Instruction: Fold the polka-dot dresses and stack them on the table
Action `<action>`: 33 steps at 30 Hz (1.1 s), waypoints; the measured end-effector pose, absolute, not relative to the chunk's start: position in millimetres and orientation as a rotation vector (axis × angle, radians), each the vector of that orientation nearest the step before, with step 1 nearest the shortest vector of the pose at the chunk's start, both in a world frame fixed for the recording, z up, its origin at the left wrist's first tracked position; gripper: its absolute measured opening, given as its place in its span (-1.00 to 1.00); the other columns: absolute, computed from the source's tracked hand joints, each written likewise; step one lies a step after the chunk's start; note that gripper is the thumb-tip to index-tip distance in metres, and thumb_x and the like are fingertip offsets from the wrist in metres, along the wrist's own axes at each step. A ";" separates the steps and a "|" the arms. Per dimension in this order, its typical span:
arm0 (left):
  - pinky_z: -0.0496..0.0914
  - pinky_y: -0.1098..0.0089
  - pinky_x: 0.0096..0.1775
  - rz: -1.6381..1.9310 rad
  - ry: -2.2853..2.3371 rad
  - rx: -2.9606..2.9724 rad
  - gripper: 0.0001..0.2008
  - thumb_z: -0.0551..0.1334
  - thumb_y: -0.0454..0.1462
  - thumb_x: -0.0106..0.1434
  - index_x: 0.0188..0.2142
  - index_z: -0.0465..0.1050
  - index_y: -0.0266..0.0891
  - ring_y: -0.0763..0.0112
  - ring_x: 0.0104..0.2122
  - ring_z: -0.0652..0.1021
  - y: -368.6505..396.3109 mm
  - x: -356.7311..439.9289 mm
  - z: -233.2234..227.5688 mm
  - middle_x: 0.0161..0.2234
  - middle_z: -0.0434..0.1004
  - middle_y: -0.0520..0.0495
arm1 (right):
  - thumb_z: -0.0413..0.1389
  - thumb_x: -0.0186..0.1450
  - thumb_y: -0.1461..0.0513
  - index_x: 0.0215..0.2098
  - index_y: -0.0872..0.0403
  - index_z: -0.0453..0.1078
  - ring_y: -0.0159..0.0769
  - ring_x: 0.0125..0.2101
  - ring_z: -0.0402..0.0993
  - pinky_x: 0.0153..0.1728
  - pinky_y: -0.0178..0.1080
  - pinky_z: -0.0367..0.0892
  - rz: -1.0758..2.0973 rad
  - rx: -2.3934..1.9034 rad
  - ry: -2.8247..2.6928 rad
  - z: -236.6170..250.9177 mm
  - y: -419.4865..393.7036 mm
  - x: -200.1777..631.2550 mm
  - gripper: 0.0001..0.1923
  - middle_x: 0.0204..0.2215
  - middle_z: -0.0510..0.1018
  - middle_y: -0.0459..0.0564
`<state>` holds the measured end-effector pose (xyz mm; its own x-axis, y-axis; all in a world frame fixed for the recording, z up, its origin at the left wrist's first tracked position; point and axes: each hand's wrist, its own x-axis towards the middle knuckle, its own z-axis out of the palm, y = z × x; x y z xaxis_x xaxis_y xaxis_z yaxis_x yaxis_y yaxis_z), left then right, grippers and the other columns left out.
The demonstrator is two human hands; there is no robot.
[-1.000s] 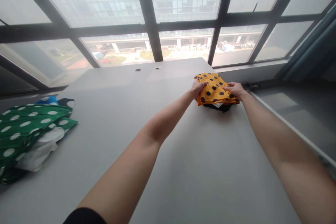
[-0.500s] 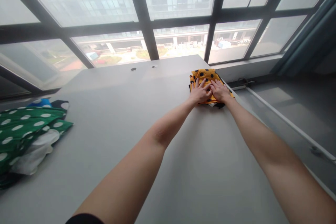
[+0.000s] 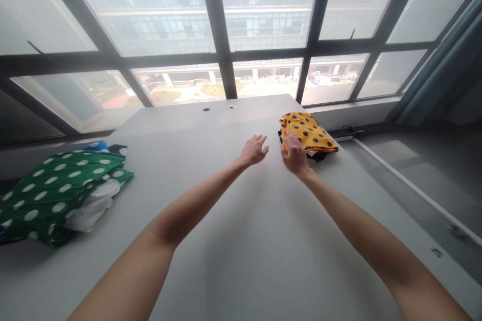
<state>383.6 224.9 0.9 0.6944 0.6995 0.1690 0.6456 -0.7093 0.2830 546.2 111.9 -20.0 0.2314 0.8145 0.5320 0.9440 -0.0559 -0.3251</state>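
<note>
Both open hands, left hand (image 3: 254, 150) and right hand (image 3: 294, 153), hover beside the folded yellow cloth (image 3: 307, 132).

Green white-dotted cloth (image 3: 56, 188) lay heaped at the grey surface's (image 3: 233, 241) left edge, over white fabric (image 3: 92, 206); a blue curtain (image 3: 440, 75) hung right of the windows.

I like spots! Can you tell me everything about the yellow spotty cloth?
The yellow cloth is orange-yellow with black dots and looks like thin, soft fabric. It is folded into a small flat bundle and lies on a dark cloth near the far right corner of the grey table, by the window. The right hand reaches its near edge with its fingertips. The left hand is apart from it, open.
</note>
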 end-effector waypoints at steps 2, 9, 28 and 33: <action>0.12 -0.06 0.37 0.315 1.154 2.701 -0.43 0.07 -0.12 0.50 0.42 0.21 -0.26 -0.05 0.43 0.18 213.0 333.6 -13.3 0.42 0.22 -0.28 | -0.13 0.52 0.16 0.37 0.16 0.30 -0.11 0.43 0.07 0.40 -0.06 0.04 -0.088 -1.915 -1.706 -30.5 109.6 500.6 -0.46 0.44 0.21 0.19; 0.08 -0.07 0.39 0.215 1.337 2.639 -0.48 0.03 -0.17 0.52 0.40 0.25 -0.24 -0.03 0.44 0.16 166.9 204.4 -49.8 0.46 0.15 -0.24 | -0.10 0.53 0.10 0.45 0.11 0.19 0.03 0.49 -0.11 0.42 0.18 -0.15 0.281 -2.072 -1.929 -51.2 109.4 378.4 -0.42 0.51 0.02 0.25; 0.14 0.02 0.39 0.368 1.373 2.653 -0.53 0.01 -0.14 0.53 0.35 0.32 -0.13 0.08 0.41 0.25 100.1 129.5 -56.1 0.41 0.26 -0.19 | -0.09 0.52 0.05 0.43 0.10 0.23 0.06 0.45 0.03 0.38 0.19 -0.03 0.042 -1.837 -2.298 -74.0 89.8 310.8 -0.41 0.46 0.16 0.24; 0.24 0.12 0.36 0.451 1.325 2.669 -0.61 0.14 -0.18 0.48 0.23 0.46 -0.15 0.15 0.32 0.38 107.4 125.1 -55.0 0.31 0.42 -0.18 | -0.10 0.52 0.05 0.41 0.06 0.26 0.04 0.44 0.06 0.37 0.18 0.01 0.051 -1.817 -2.317 -74.0 91.9 314.8 -0.43 0.45 0.19 0.21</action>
<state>125.1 107.4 -55.0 0.5702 0.7947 0.2080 0.7565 -0.6067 0.2442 314.8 91.9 -74.0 -0.2268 0.9649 0.1323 0.9581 0.2454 -0.1474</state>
